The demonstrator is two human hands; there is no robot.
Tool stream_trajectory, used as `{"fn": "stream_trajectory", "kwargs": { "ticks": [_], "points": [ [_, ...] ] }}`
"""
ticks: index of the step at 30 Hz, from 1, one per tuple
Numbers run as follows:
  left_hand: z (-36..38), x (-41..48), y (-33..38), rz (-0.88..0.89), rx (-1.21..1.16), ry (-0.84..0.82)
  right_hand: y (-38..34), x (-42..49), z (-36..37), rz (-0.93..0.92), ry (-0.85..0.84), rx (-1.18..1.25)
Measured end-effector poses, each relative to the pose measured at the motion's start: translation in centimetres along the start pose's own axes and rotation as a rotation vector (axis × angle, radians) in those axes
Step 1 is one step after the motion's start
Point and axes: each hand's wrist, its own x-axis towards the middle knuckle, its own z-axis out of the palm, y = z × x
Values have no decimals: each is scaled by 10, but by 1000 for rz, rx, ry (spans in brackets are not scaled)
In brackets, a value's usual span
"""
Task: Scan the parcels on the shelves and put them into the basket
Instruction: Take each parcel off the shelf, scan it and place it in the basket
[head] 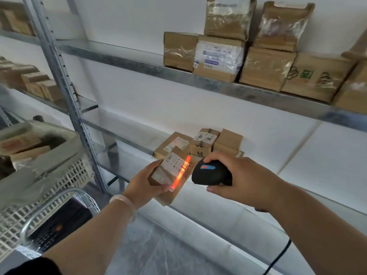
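At the left hand: the left hand [143, 187] grips a small brown cardboard parcel with a white printed label [170, 175], thumb and fingers curled round its near end. The label is tilted up so the barcode faces the scanner.
At the right hand: the right hand [242, 179] is wrapped closed round a black handheld barcode scanner [210, 173]. Its nose is aimed left at the label, just beside the parcel.
Scan line: a bright orange-red bar of light [181, 172] lies across the barcode. The scan looks to be under way.
Parcel's place: held in the air in front of the lower shelf, not yet in the basket.
Lower shelf: a grey metal shelf [135, 161] carries a small cluster of brown labelled cartons [206, 143] just behind the hands.
Basket: a white lattice plastic basket [75, 173] stands to the left and already holds some brown parcels [29, 147]. It sits on the parcel hand's side, probably so that hand can swing straight across.
Upper shelf: larger taped brown boxes [264, 70] are stacked there, well apart from the hands.
Cable: a black cord [278, 257] trails down at lower right, presumably the scanner's.
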Motion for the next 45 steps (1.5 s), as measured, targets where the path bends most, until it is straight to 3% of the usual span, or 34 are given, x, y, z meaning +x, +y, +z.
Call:
{"fn": "stream_trajectory", "kwargs": {
  "ticks": [24, 30, 38, 45],
  "points": [
    [-154, 49, -101, -114, -20, 81, -112, 158, 29, -99, -27, -84],
    [-177, 62, -119, -169, -52, 158, -120, 204, 38, -134, -81, 4],
    [-203, 83, -131, -309, -200, 414, -111, 304, 100, -247, -70, 229],
    [-235, 107, -128, -401, -384, 748, -121, 400, 158, -352, -103, 488]
  ]
}}
